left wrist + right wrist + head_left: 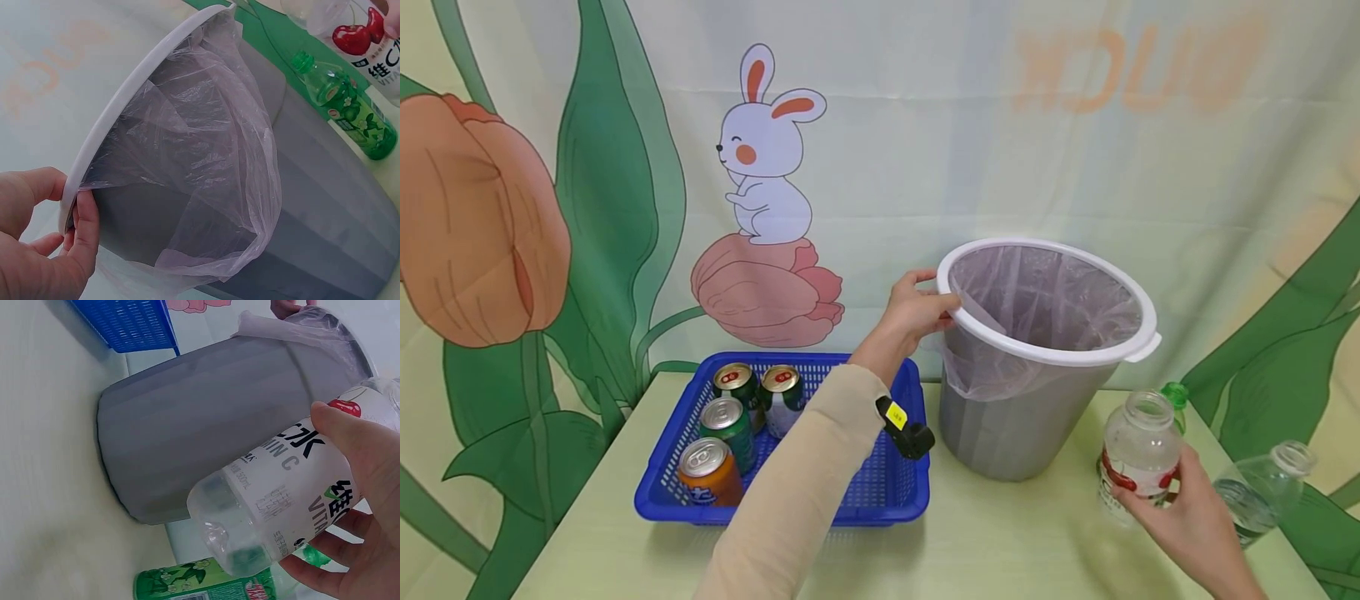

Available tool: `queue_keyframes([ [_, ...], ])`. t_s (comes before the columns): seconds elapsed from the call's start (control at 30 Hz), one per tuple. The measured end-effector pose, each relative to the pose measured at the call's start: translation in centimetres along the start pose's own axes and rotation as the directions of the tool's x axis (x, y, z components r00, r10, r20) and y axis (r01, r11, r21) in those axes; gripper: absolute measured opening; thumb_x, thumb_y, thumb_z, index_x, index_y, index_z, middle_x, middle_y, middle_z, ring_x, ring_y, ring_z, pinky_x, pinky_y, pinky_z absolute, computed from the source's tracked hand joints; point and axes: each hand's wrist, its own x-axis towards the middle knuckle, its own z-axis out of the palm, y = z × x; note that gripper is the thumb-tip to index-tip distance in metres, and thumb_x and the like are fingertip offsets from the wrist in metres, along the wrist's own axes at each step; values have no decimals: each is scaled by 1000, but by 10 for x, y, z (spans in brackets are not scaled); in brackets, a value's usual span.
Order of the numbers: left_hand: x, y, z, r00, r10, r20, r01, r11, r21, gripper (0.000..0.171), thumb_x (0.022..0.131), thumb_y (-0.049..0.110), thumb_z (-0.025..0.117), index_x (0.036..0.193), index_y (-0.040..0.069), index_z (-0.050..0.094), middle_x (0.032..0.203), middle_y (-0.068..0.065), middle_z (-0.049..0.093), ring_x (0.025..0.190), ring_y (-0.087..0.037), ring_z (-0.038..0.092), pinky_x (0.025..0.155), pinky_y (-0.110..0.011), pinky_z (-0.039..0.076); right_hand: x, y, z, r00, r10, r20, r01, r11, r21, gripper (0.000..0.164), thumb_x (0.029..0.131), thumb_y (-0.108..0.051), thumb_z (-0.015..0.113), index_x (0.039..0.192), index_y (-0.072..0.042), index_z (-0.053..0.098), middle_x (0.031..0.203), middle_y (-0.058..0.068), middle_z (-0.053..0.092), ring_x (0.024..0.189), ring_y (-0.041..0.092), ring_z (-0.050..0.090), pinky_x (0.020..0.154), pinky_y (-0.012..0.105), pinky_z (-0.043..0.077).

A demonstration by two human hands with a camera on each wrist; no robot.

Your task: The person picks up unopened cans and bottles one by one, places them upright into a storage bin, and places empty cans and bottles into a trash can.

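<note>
My left hand (917, 312) pinches the white rim (1045, 352) of a grey trash bin (1000, 429), thumb and fingers on either side of it. A thin translucent bag (212, 125) lines the bin and folds over its edge. At the right, my right hand (1201, 525) grips a clear plastic bottle (275, 494) with a white cherry label, its open neck up. The bottle is beside the bin, close over the table. Behind it stands a green-capped bottle (347, 106) with a green label, mostly hidden in the head view.
Another clear, uncapped bottle (1262, 496) leans beyond my right hand near the table's right edge. Left of the bin, a blue basket (898, 508) holds several drink cans (727, 429), partly covered by my left sleeve. A printed curtain (910, 167) hangs behind the table.
</note>
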Motion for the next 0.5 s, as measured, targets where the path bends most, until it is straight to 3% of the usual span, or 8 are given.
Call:
queue_keyframes([
  [0.17, 0, 0, 0, 1000, 0, -6, 0, 1000, 2, 59, 80, 1, 64, 133, 13, 40, 109, -12, 58, 74, -18, 62, 66, -25, 55, 5, -3, -9, 999, -33, 1, 33, 999, 14, 76, 70, -22, 81, 128, 0, 37, 107, 17, 55, 80, 15, 52, 55, 20, 45],
  [0.37, 0, 0, 0, 1000, -4, -5, 4, 1000, -5, 59, 80, 0, 64, 133, 13, 40, 109, -12, 59, 73, -18, 62, 65, -25, 55, 11, -5, -20, 998, -65, -7, 65, 998, 0, 75, 67, -23, 82, 125, -2, 40, 104, 15, 56, 78, -2, 47, 54, 20, 45],
  [0.5, 0, 0, 0, 1000, -7, -4, 7, 1000, -1, 60, 80, 1, 64, 134, 13, 40, 109, -12, 58, 74, -18, 62, 65, -25, 55, 15, -8, -27, 997, -71, 0, 71, 997, -13, 78, 67, -22, 82, 129, -2, 38, 107, 17, 54, 81, 9, 51, 55, 21, 45],
])
